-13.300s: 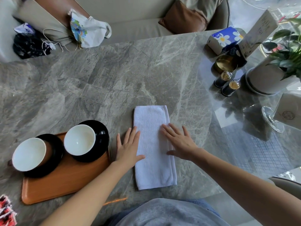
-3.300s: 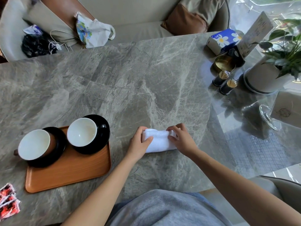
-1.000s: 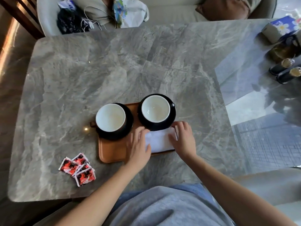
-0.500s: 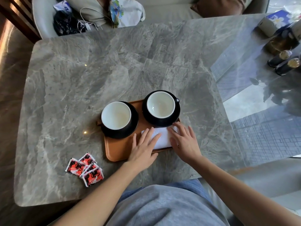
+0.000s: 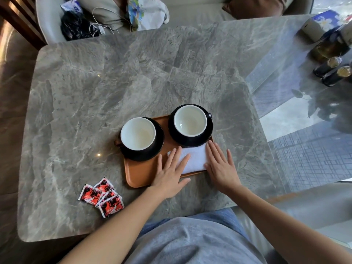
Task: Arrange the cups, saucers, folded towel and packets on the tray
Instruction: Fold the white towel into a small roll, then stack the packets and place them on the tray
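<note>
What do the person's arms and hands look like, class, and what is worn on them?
The left hand and right hand wear no gloves, rings or watch that can be seen. No sleeves cover the forearms. A grey top shows below them.

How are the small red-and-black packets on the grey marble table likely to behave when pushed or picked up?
The small red-and-black packets look flat and thin, so probably light and bendy. They overlap in a loose pile, so a push would likely scatter them. The grey marble table shines, so they may slide easily.
</note>
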